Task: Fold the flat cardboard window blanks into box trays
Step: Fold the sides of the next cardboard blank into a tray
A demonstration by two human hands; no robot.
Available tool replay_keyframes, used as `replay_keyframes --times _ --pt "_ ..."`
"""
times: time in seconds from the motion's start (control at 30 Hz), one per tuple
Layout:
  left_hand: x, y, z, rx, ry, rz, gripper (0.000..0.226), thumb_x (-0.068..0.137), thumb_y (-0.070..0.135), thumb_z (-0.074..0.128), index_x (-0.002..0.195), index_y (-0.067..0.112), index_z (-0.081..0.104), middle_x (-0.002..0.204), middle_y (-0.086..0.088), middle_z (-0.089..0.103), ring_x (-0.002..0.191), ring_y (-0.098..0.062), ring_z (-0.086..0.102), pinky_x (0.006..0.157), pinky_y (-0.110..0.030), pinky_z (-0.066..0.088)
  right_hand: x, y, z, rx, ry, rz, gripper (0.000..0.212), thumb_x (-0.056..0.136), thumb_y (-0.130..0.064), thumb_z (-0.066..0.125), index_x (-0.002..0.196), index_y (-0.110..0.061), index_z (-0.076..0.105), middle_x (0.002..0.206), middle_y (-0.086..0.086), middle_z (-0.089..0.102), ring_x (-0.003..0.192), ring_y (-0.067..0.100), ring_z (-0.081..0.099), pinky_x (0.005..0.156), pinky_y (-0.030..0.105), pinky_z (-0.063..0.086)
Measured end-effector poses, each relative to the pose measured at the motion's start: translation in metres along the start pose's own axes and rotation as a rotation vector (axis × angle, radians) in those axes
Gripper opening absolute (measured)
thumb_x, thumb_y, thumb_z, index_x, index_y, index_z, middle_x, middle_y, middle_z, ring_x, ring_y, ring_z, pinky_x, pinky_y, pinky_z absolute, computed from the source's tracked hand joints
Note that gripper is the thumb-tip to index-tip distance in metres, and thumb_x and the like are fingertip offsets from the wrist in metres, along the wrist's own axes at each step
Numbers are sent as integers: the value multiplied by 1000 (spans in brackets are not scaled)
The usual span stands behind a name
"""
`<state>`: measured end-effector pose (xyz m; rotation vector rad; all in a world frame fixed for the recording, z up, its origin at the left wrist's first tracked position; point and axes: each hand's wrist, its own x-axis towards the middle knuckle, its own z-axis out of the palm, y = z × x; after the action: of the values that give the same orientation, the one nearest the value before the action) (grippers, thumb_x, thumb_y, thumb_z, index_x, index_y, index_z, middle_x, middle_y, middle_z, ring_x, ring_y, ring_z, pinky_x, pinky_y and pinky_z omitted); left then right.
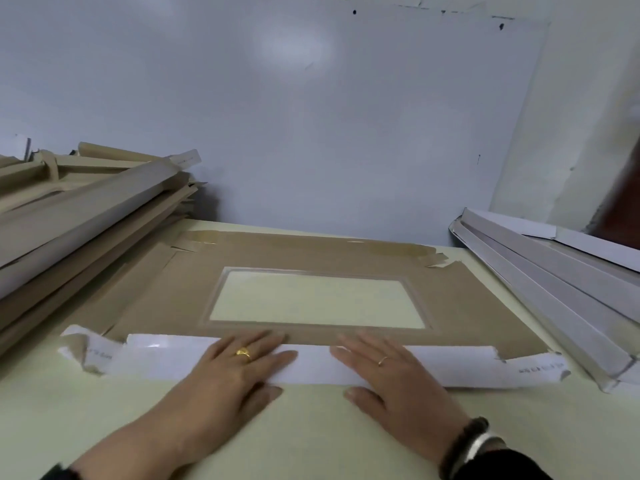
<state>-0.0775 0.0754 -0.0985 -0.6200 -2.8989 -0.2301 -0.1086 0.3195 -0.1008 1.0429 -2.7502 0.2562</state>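
Small dark print is showing on the white corner tabs (pixel 540 369) of the flat brown cardboard window blank (pixel 467 306), but it is too blurred to read.

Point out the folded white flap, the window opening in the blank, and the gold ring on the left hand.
folded white flap (pixel 311 367), head view, middle between the hands
window opening (pixel 317 299), head view, its centre
gold ring (pixel 243 353), head view, its top

Dim, cool, even light. Soft glare patch on wall (pixel 291 46); small highlights on glossy tape (pixel 391 249). Faint shadows under each hand (pixel 239 368) on worktop (pixel 311 427). Soft overall, slight motion blur, dark smear at right edge. Wide-angle bends straight edges outward.
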Motion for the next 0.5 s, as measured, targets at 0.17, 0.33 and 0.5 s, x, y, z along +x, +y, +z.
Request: replay_keyframes --times 0.17,0.33,0.5 --pt "14 -4 17 -186 -102 12 51 93 52 39 140 47 21 145 33 5 132 16 -6 109 -13 -6 13 -7 17 194 -82 3 53 96 -45 36 145 -38 17 142 -32 1 132 -13 -8 110 16 -6" --pt "-8 -40 2 -419 -91 -77 48 85 40 61 125 51 38 139 35 24 133 16 13 111 -12 9 -11 32 5 197 -109 57 48 94 -41 44 135 -48 19 140 -33 9 134 -12 2 111 13 2" --pt "-24 -75 -5 -575 -35 -218 44 78 25 73 113 46 55 132 34 38 126 19 25 105 -9 15 -37 62 -8 304 -20 240 49 85 -34 62 120 -51 33 131 -36 29 127 -17 23 100 -1 9"
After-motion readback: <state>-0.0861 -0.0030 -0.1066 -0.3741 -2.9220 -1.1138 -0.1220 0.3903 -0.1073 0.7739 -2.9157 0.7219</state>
